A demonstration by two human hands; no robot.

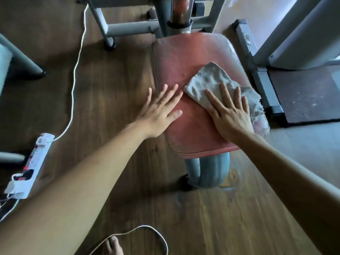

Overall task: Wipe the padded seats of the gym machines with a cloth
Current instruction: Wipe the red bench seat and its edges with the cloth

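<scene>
A worn red padded seat (pixel 187 61) stands on a grey post in the middle of the head view. A crumpled grey cloth (pixel 213 78) lies on its right half. My right hand (pixel 230 115) presses flat on the near part of the cloth, fingers spread. My left hand (pixel 161 109) rests flat on the seat's left edge, fingers apart, with nothing in it.
The machine's grey frame (pixel 128 28) stands behind the seat. A white power strip (pixel 29 162) and its cable (pixel 73 85) lie on the wooden floor at left. A dark mat (pixel 309 96) and grey bars are at right. A bare foot (pixel 112 245) shows at the bottom edge.
</scene>
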